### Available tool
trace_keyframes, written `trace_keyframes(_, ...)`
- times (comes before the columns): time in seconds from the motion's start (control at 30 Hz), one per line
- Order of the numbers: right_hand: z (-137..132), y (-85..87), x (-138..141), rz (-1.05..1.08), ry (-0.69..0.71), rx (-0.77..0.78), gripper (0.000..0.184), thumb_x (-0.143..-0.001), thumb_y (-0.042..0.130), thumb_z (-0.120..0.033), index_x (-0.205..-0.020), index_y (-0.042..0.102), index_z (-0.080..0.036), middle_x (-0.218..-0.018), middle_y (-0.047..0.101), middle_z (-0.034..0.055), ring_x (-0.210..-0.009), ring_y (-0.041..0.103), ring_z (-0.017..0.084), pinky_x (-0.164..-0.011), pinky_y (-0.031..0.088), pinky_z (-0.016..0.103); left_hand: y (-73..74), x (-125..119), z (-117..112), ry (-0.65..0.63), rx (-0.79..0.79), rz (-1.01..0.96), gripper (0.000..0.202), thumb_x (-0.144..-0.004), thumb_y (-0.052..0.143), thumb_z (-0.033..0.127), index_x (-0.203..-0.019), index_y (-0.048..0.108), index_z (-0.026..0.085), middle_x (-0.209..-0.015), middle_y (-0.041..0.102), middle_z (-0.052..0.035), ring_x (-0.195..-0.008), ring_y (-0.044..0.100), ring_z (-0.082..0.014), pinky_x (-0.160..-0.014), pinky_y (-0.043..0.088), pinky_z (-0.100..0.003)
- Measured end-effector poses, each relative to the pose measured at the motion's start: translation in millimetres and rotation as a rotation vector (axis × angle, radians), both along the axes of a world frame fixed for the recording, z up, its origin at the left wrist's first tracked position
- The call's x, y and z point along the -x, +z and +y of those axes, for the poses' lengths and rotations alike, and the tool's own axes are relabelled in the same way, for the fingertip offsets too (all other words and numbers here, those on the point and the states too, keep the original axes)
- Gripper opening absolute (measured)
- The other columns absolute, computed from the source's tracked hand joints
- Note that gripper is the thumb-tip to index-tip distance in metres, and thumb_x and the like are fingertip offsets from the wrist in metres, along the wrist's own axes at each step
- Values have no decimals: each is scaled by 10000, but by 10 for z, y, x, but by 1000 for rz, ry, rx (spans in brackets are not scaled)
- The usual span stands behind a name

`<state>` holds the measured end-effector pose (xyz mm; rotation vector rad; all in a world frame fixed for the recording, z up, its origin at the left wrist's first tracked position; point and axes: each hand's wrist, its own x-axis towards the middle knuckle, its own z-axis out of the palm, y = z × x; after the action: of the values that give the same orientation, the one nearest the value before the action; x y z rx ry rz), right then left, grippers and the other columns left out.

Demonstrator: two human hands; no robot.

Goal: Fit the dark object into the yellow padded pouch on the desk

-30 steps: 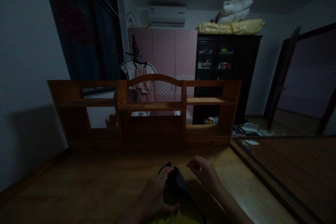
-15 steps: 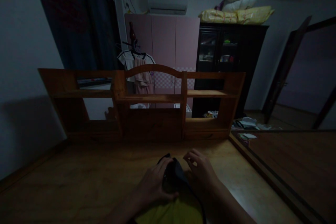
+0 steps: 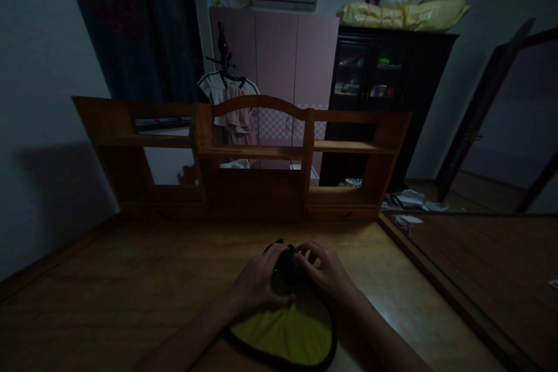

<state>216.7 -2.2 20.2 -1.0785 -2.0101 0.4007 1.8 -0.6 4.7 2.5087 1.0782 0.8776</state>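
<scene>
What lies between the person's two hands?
In the head view, a black rounded object sits between the left hand and right hand, both touching it, at the far edge of the black-trimmed yellow cloth.

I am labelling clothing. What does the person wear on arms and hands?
Nothing visible. The left hand and right hand have no gloves, and the arms show no sleeves. The room is too dim to exclude a ring.

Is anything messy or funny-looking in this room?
Yes. Papers and scraps lie scattered on the floor beside the dark cabinet, and bulky bedding is heaped on top, overhanging its edge. On the desk, the left hand and right hand hold a yellow cloth; nothing looks spilled.
</scene>
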Motion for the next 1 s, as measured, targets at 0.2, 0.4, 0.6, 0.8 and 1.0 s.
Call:
trace_keyframes(0.2, -61, 17, 34, -51, 32, -93, 218, -851, 601, -256, -1059, 546, -223, -970, 601, 28, -706, 580, 140, -680, 460, 263, 0, 6, -4, -15, 1, -8, 876, -596, 783, 447, -1324, 341, 246, -1314, 493, -91, -1171, 515, -300, -970, 446, -410)
trace_keyframes(0.4, -13, -60, 76, -70, 18, -105, 173, -813, 611, -184, -959, 527, -221, -906, 573, 7, -687, 582, 136, -672, 461, 257, -41, 24, 17, -18, -22, 22, 920, -597, 779, 484, -1355, 320, 239, -1358, 461, -107, -1235, 471, -316, -1005, 426, -427)
trace_keyframes(0.6, 22, -101, 78, -74, 16, -103, 131, -814, 607, -168, -910, 532, -217, -876, 571, 3, -684, 578, 133, -650, 454, 245, -20, 20, 14, -58, -51, 44, 906, -627, 763, 481, -1365, 299, 238, -1359, 461, -103, -1255, 456, -306, -1037, 404, -432)
trace_keyframes(0.8, 37, -124, 67, -49, 7, -97, 145, -810, 572, -124, -918, 556, -218, -875, 586, 2, -680, 566, 130, -658, 457, 244, -23, 18, 21, -67, -35, 40, 919, -611, 779, 449, -1363, 289, 250, -1369, 457, -97, -1254, 456, -306, -1038, 400, -427)
trace_keyframes(1.0, 74, -140, 66, 26, 0, -75, 77, -830, 561, -143, -867, 555, -211, -812, 572, -10, -668, 554, 126, -623, 441, 233, 24, 6, -11, -46, -36, 28, 877, -617, 775, 464, -1338, 329, 238, -1332, 484, -90, -1227, 481, -295, -1023, 416, -403)
